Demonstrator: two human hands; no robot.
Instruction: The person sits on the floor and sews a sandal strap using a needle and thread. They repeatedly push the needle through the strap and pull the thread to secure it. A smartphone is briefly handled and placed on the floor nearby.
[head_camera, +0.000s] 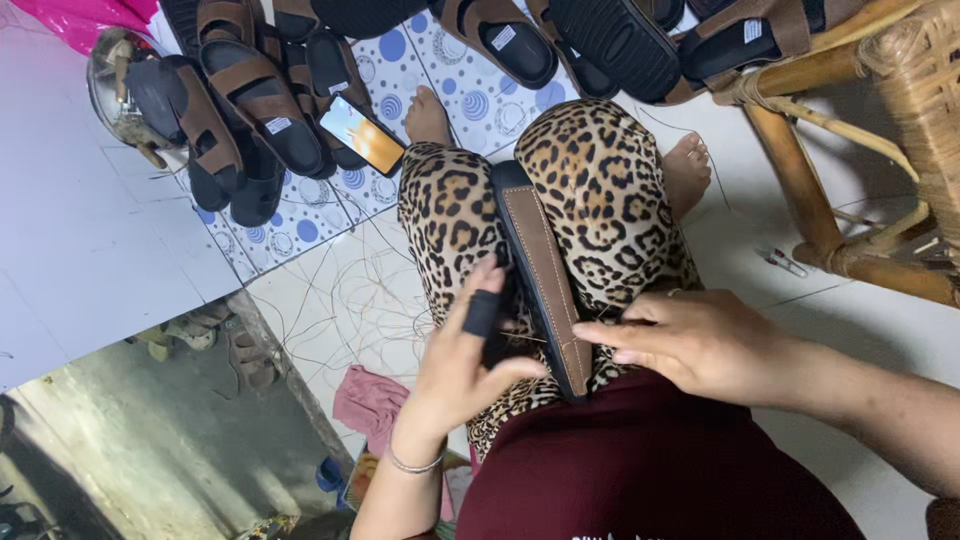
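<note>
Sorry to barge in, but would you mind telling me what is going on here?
A person sits on the floor with a black sandal sole bearing a brown strap gripped between the knees. The left hand, a black sleeve on one finger, steadies the near end, while the right hand pinches at the strap's edge, seemingly where a thin thread runs. More brown-strapped sandals lie piled ahead on a dotted mat, with a lit phone among them. A wicker chair stands to the right.
</note>
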